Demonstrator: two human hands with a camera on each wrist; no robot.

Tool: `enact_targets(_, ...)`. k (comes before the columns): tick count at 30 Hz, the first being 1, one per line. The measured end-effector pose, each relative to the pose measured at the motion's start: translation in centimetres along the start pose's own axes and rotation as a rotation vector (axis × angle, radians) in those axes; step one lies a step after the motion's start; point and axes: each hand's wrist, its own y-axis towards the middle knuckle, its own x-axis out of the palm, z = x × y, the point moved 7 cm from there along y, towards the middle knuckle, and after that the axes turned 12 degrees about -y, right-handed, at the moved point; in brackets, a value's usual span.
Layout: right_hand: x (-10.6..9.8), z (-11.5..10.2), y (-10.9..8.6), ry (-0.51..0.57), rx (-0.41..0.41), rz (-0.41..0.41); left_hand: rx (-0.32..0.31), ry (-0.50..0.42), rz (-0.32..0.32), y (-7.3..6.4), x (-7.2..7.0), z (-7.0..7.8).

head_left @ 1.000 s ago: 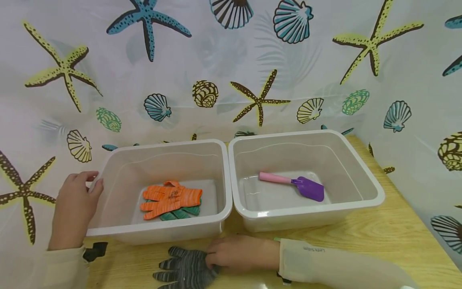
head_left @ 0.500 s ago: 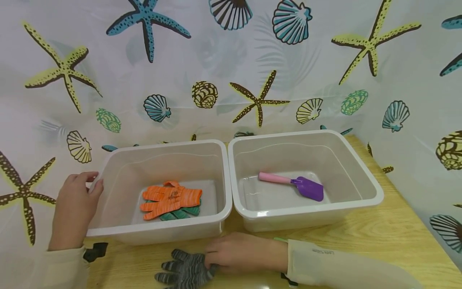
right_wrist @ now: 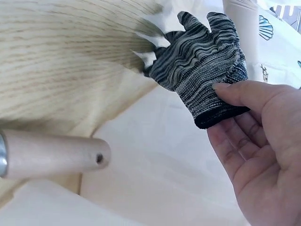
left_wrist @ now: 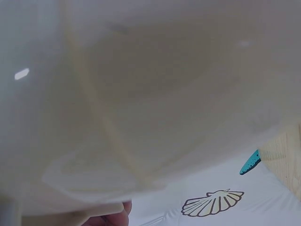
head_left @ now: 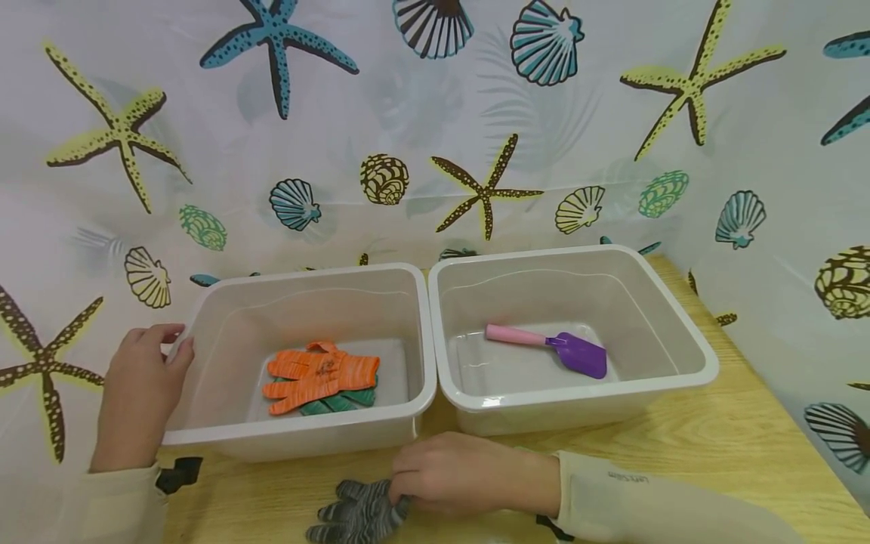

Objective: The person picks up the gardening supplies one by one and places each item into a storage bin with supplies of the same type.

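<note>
Between the thumb and fingers of my right hand point(head_left: 469, 474) is the cuff of a grey-and-black striped knit glove point(head_left: 360, 515), in front of the two bins. The right wrist view shows that pinch closely, with the glove point(right_wrist: 202, 66) stretching away, fingers outward. My left hand point(head_left: 144, 381) holds the left rim of the left white plastic bin point(head_left: 292, 432). Inside that bin an orange knit glove point(head_left: 322, 378) lies over a green glove point(head_left: 340, 402). The bin's wall fills most of the left wrist view, hiding most of the left hand point(left_wrist: 110, 217).
A second white bin point(head_left: 578, 412) stands against the first on the right, holding a small shovel point(head_left: 578, 355) with a pink handle and purple blade. Both rest on a wooden table point(head_left: 714, 446). A wooden handle point(right_wrist: 56, 153) shows in the right wrist view. A seashell-print curtain point(head_left: 408, 91) hangs behind.
My right hand has moved a little to the right, drawing the striped glove along by its cuff. The left hand stays on the bin rim.
</note>
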Motion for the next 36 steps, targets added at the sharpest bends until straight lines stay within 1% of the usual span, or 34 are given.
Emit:
enact_targets(9, -3.6, -0.1, 0.1, -0.021, -0.038, 0.092, 0.016, 0.000, 0.011, 0.0, -0.1, 0.0)
enact_targets(13, -5.5, -0.1, 0.1, -0.038, -0.042, 0.173, 0.008, -0.002, 0.010, 0.0, -0.1, -0.1)
enact_targets(16, -6.8, 0.0, 0.1, -0.082, -0.046, 0.243, 0.004, -0.001, 0.009, 0.0, -0.1, -0.1)
enact_targets(19, -7.8, 0.4, 0.1, -0.101, -0.048, 0.287, 0.004, 0.000, 0.010, 0.0, -0.1, -0.1)
enact_targets(27, -10.3, 1.4, 0.2, -0.079, -0.021, 0.373, 0.002, 0.000, 0.000, 0.0, -0.1, -0.2)
enact_targets(31, -12.2, 1.4, 0.2, -0.109, -0.037, 0.437, 0.004, -0.001, 0.002, 0.0, -0.1, -0.2)
enact_targets(36, -15.0, 1.7, 0.2, -0.097, -0.049, 0.536, 0.014, 0.000, 0.011, 0.0, -0.1, 0.0)
